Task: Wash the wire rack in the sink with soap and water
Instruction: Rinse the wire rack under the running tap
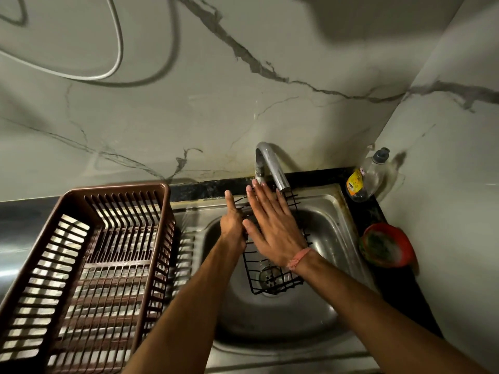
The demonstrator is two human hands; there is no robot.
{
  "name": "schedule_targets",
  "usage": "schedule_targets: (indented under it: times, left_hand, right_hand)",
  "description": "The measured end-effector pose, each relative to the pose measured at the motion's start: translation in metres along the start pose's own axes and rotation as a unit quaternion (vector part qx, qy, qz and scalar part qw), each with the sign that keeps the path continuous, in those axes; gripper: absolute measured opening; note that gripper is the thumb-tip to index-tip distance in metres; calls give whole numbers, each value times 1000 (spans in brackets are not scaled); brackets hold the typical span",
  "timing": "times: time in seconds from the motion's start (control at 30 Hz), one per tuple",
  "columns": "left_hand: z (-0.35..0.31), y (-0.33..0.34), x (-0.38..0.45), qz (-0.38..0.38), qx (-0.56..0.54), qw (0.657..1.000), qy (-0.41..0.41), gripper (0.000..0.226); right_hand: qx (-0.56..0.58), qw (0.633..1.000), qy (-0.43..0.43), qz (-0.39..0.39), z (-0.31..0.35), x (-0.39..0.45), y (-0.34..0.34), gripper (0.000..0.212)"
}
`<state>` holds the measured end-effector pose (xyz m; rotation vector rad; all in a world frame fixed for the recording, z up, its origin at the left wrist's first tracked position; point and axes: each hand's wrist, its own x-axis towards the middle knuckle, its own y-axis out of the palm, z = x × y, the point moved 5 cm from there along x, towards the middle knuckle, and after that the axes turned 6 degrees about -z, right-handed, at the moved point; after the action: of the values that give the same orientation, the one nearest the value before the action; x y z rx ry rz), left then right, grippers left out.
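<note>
- Head view: steel sink (318, 211) set against marble-veined walls.
- Wire rack (272, 282) stands tilted, long axis running faucet-to-drain.
- Left hand (232, 225) grips its edge; right hand (272, 228) lies flat, fingers straight.

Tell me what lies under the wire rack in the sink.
Below the wire rack the steel sink basin shows through the bars, with the round drain strainer under its near end. The right hand and left hand cover the upper part.

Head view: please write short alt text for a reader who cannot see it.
Over a steel sink, the left hand grips a black wire rack while the right hand lies flat on it under the faucet. A brown dish basket stands left.
</note>
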<state>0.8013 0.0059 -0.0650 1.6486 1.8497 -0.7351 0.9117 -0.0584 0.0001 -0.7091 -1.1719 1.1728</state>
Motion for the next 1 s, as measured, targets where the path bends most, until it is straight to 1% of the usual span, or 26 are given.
schedule_targets:
  times: [0.03, 0.07, 0.17, 0.23, 0.27, 0.3, 0.37, 0.4, 0.43, 0.47, 0.53, 0.6, 0.63, 0.67, 0.73, 0.83, 0.87, 0.93, 0.97, 1.0]
  left_hand:
    - [0, 1, -1, 11, 1, 1000, -1, 122]
    - [0, 1, 0, 12, 0, 1000, 3, 124]
    - [-6, -6, 2, -16, 19, 1000, 17, 112]
    - [-5, -9, 6, -17, 24, 999, 19, 117]
    - [-5, -10, 7, -20, 15, 1000, 18, 117]
    - [-3, -11, 8, -25, 0, 1000, 7, 117]
    - [-1, -8, 9, -18, -17, 1000, -4, 112]
    - [0, -4, 9, -8, -22, 1000, -6, 113]
    - [3, -1, 11, 2, -25, 1000, -17, 123]
    - [6, 2, 12, 13, -32, 999, -17, 127]
    - [8, 6, 14, 30, -41, 999, -10, 127]
    - [5, 9, 11, 56, -17, 998, -12, 132]
    - [0, 10, 6, 66, -11, 998, -10, 131]
    - [-6, 13, -1, 72, -4, 997, -2, 125]
    - [-14, 13, -7, 57, 0, 998, 18, 112]
    - [-16, 7, -13, 52, 12, 998, 23, 117]
    - [-14, 6, -14, 55, 23, 998, 17, 110]
    - [-10, 2, -13, 52, 34, 998, 8, 78]
    - [-8, 1, -15, 60, 34, 998, 7, 74]
    - [-6, 1, -16, 64, 33, 997, 4, 77]
  right_hand:
    - [9, 1000, 7, -4, -8, 6, 0, 69]
    - [10, 1000, 22, -8, -19, 11, 0, 68]
    - [1, 992, 124, -17, -56, 16, 4, 69]
    - [-1, 983, 183, -18, -73, 9, 8, 73]
    - [-4, 982, 188, -15, -74, 4, 10, 74]
    - [-9, 985, 174, -12, -69, 0, 11, 74]
    - [-17, 994, 112, -4, -45, -4, 11, 75]
    - [-18, 997, 79, 1, -32, -4, 11, 77]
    - [-16, 998, 53, 2, -20, -3, 9, 78]
    - [-10, 999, 38, 0, -12, -1, 7, 78]
    - [5, 1000, 17, -6, -8, 7, 1, 74]
    - [3, 1000, -3, -17, -14, 16, -4, 71]
    - [4, 1000, -2, -21, -20, 20, -5, 70]
    - [13, 1000, 11, -22, -27, 22, -5, 69]
    - [47, 997, 58, -30, -44, 22, -4, 67]
    - [113, 984, 120, -67, -66, 12, -3, 65]
    - [142, 978, 130, -79, -70, 8, -4, 66]
    - [215, 959, 164, -87, -74, 0, -4, 70]
    - [260, 942, 196, -85, -77, -3, -4, 73]
    - [308, 917, 239, -84, -80, -8, -5, 77]
